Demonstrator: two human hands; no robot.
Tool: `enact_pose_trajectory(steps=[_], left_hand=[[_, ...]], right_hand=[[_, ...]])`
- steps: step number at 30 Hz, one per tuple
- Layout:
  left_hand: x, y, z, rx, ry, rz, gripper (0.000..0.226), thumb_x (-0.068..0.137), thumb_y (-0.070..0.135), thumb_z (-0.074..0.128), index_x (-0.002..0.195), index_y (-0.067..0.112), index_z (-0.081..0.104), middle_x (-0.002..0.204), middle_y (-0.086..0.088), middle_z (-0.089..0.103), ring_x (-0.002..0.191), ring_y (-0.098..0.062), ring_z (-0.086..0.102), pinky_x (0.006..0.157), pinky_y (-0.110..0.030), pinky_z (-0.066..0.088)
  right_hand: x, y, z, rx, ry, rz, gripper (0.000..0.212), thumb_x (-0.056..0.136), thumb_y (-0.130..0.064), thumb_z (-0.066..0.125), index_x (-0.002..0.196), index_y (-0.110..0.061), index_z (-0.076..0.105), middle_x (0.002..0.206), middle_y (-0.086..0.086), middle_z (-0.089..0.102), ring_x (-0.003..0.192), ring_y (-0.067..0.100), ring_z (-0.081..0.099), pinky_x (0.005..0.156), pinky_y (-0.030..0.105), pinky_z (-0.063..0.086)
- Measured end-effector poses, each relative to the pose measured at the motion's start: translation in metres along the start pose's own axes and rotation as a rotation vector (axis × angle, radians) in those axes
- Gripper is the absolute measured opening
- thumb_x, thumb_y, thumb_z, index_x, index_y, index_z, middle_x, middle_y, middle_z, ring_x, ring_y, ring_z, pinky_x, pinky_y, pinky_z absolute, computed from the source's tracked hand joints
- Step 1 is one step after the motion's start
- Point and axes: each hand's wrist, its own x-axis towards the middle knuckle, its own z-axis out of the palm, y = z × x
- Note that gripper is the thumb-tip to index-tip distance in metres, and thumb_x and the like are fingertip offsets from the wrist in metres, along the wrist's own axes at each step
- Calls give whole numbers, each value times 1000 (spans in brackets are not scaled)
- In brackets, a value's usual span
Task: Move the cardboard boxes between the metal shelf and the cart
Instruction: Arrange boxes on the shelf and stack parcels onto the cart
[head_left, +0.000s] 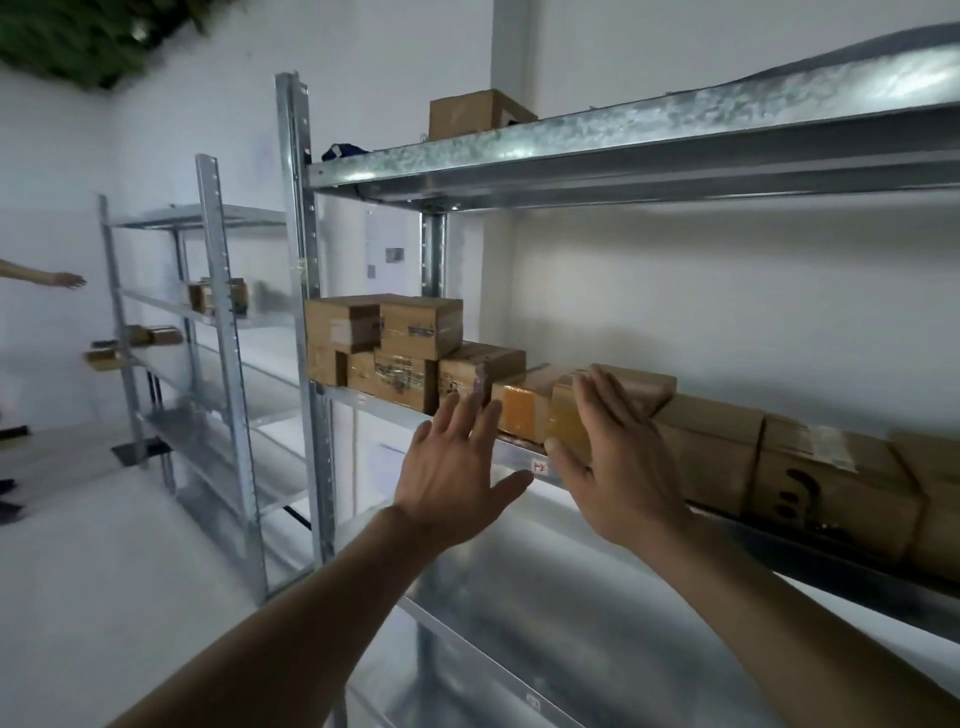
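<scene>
- cardboard boxes: stood in a row on the metal shelf, middle level;
- left hand: fingers straight, spread, held nothing, near shelf edge;
- right hand: flat, fingers straight, beside taped box; contact unclear

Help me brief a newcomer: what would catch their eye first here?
The left hand and right hand, both open, reach toward a box on the middle level of the metal shelf. Cardboard boxes line that level, stacked two high at its left end. A lone box sits on the top level.
</scene>
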Motion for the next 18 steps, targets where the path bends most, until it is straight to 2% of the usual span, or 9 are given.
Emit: enact_pose_trajectory(steps=[2,6,13,18], left_hand=[[6,-18,1,-5,8,-10,88,85,74,32,154,22,16,162,-3,18,149,-26,15,116,-44,27],[20,-62,8,5,17,-6,88,85,76,27,154,22,18,162,-3,18,150,-27,13,117,-45,26],[58,-145,4,-38,74,63,83,89,70,41,152,21,19,162,-5,18,149,-29,15,117,-50,28],[84,-192,9,-33,110,96,84,86,72,35,153,22,21,161,-7,20,149,-30,16,115,-50,32]], right_hand=[[13,-12,10,11,8,-7,72,99,-50,41,157,-15,18,166,1,9,153,16,6,119,37,20],[41,-36,32,-9,8,-11,73,100,-49,42,158,-17,12,166,-1,3,153,14,2,120,31,13],[96,-84,73,-62,-3,81,74,101,-54,35,158,-20,5,166,-4,-5,152,14,-2,120,35,4],[127,-107,95,-65,9,129,73,101,-52,35,158,-19,7,166,-2,-2,153,14,0,123,35,13]])
